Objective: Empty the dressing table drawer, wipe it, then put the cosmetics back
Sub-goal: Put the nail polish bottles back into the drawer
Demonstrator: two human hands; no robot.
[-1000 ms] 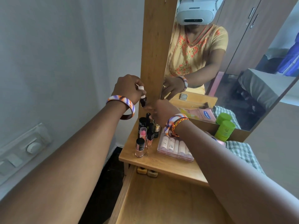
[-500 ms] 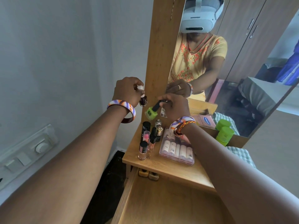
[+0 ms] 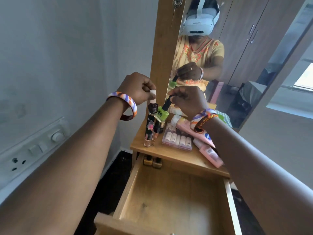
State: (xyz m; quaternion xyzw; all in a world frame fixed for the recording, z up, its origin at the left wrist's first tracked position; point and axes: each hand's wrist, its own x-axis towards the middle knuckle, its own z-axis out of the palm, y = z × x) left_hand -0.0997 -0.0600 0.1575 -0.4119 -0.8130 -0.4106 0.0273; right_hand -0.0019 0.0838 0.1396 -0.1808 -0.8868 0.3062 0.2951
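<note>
My left hand point(image 3: 138, 88) pinches the white cap of a dark nail polish bottle point(image 3: 153, 107) above the dressing table top point(image 3: 169, 152). My right hand point(image 3: 188, 100) grips the black cap of a green nail polish bottle point(image 3: 161, 114), tilted beside the dark one. Below them a cluster of lipsticks and small bottles point(image 3: 151, 131) stands upright at the top's left end. The wooden drawer point(image 3: 169, 200) is pulled out toward me, with two small gold-capped bottles point(image 3: 152, 161) at its back left corner.
A clear case of press-on nails point(image 3: 177, 139) and pink tubes point(image 3: 209, 152) lie on the table top under my right forearm. A mirror point(image 3: 237, 56) rises behind. A switch panel point(image 3: 42, 145) is on the left wall. Dark floor point(image 3: 116, 175) lies left of the drawer.
My right hand lifted the green nail polish bottle off the table top beside the bottle in my left hand. The view tilted down, showing more of the open drawer.
</note>
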